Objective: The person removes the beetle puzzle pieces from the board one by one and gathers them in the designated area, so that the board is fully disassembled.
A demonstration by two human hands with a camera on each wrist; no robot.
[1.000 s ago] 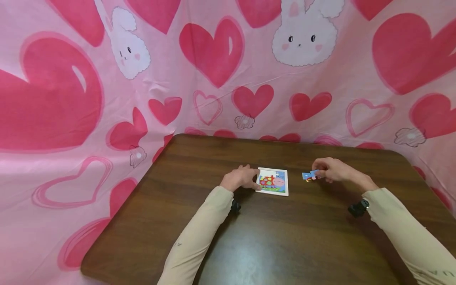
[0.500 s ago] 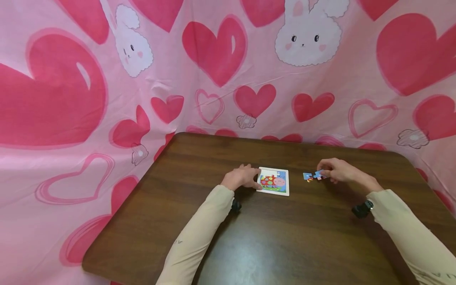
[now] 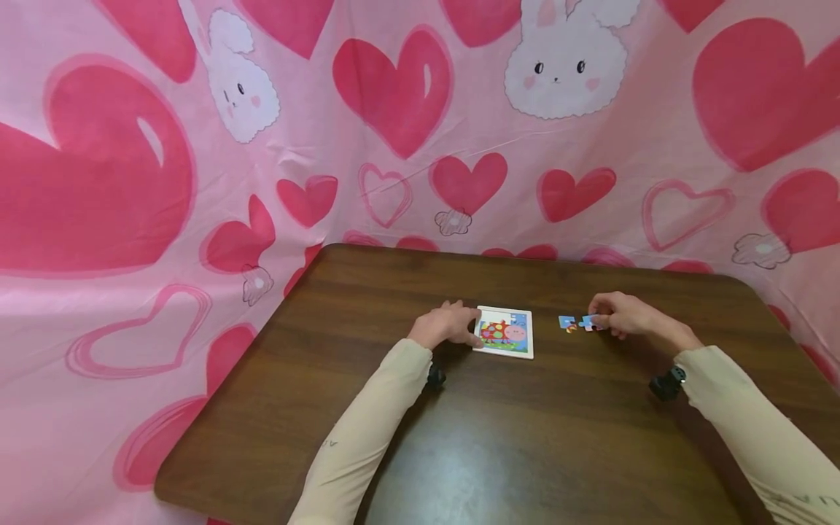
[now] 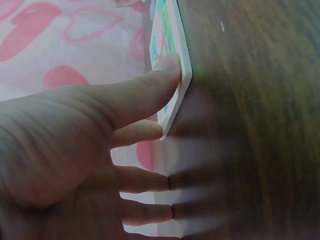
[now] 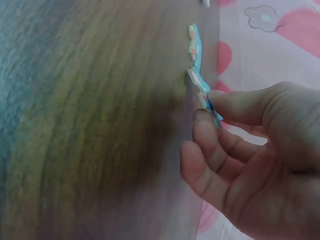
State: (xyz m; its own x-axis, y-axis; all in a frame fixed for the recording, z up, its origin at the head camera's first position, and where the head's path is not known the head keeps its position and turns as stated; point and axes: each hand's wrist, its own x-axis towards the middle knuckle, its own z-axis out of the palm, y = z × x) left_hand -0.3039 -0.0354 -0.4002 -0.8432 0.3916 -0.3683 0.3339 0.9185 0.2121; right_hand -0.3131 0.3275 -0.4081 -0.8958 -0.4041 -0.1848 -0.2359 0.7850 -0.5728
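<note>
A square jigsaw puzzle tray (image 3: pixel 523 355) with a white rim and a red spotted ladybug picture lies flat on the table. My left hand (image 3: pixel 446 325) rests at its left side, thumb (image 4: pixel 168 62) on the rim and index finger at the far corner. The other fingers are extended, tips at the tabletop. To the right, my right hand (image 3: pixel 620 315) pinches a blue puzzle piece (image 3: pixel 588 321) between thumb and fingers, tilted up off the table. Just left of it lies another blue piece (image 3: pixel 566 323) with a red and yellow patch. White shows in the tray's upper left.
The brown wooden table (image 3: pixel 499 437) has rounded corners. A pink cloth (image 3: pixel 394 197) printed with hearts and rabbits hangs along its back and left sides.
My right hand has shifted slightly right with its piece, opening a small gap from the piece lying beside it. The left hand keeps its place at the tray.
</note>
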